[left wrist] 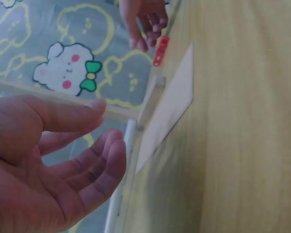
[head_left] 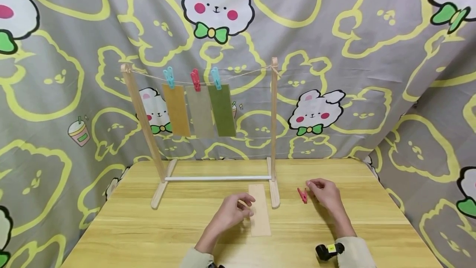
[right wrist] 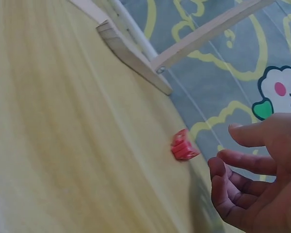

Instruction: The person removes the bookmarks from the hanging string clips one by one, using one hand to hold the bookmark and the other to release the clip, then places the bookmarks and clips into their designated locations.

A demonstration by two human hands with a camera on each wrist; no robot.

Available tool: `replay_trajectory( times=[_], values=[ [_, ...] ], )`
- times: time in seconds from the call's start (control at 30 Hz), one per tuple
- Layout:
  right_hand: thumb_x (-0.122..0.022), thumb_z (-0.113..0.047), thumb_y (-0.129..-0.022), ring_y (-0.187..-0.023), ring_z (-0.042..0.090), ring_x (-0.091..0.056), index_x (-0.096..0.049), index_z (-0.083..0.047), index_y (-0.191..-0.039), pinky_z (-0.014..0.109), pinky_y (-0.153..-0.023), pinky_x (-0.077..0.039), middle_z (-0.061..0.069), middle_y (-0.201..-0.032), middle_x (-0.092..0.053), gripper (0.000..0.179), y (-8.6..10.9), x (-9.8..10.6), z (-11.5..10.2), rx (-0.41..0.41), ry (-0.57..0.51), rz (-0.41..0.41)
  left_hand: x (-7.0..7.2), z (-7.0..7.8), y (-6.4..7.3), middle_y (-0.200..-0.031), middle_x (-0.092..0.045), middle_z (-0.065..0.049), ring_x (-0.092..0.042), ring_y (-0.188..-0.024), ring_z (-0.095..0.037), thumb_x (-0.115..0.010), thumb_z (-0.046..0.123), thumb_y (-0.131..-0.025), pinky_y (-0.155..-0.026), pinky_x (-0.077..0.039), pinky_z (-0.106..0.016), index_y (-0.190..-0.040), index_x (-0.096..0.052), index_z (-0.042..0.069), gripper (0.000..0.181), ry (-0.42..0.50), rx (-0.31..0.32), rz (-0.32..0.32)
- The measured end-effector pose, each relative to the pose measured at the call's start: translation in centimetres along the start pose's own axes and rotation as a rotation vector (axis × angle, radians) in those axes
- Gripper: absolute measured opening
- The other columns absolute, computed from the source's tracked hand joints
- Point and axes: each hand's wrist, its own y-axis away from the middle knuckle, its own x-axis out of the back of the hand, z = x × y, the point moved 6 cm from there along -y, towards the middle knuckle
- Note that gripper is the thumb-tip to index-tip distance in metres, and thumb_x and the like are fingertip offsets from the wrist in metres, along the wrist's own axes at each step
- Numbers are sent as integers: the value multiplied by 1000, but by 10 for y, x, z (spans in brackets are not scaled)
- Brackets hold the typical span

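A pale beige rectangular card (head_left: 260, 212) lies flat on the table, just right of my left hand (head_left: 233, 211). That hand hovers with relaxed, bent fingers and a gap between thumb and fingertips, holding nothing. A red clothespin (head_left: 303, 195) rests on the table right of the card. Beside it is my right hand (head_left: 327, 193), fingers loosely bent; in the right wrist view the clothespin (right wrist: 184, 145) stands apart from the fingertips. On the rack's string hang a mustard card (head_left: 177, 111), a grey-beige card (head_left: 201, 111) and a green card (head_left: 222, 111), each under a clothespin.
The wooden rack has a left post (head_left: 145, 123), a right post (head_left: 274, 123) and a white crossbar (head_left: 219, 178) low between them. Its right foot (head_left: 274, 193) stands between card and clothespin. A patterned curtain (head_left: 372, 94) borders the table's back edge.
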Motion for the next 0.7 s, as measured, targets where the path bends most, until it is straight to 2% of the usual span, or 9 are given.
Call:
replay_trajectory(
  times=[0.17,0.3,0.4,0.53,0.7],
  values=[
    [-68,-29,-101,-84,21,-68,-70,6,-120,26,-71,-53,13,-100,-73,40,1,4,-6,9,-41,-5,6,2,-4,-106,-66,-21,-66,-86,-25,-75,-7,-87,-64,-56,-24,-114,-71,0,28,-28,-1,-1],
    [-67,-31,-101,-90,28,-70,-67,6,-125,24,-67,-56,16,-105,-71,44,2,6,-14,22,-69,-16,15,1,-8,-107,-66,-19,-65,-87,-23,-75,-4,-89,-65,-56,-24,-113,-72,5,26,-41,-23,33],
    [-66,-33,-102,-95,29,-69,-66,5,-127,23,-70,-55,17,-110,-70,46,4,7,-21,40,-65,-25,24,1,-10,-107,-67,-19,-66,-87,-23,-75,-3,-89,-66,-56,-25,-112,-72,7,25,-47,-53,73],
    [-64,-34,-103,-100,33,-69,-66,4,-128,23,-73,-56,20,-114,-70,46,7,11,-30,66,-65,-17,32,5,-11,-112,-68,-18,-66,-96,-30,-75,0,-91,-71,-58,-26,-113,-72,7,23,-79,-102,123],
    [-63,-36,-103,-101,34,-71,-65,4,-129,28,-76,-60,21,-117,-69,47,10,17,-36,70,-98,-9,35,11,-13,-118,-68,-13,-63,-107,-38,-76,5,-93,-78,-59,-28,-115,-72,7,23,-95,-144,147]
  ],
)
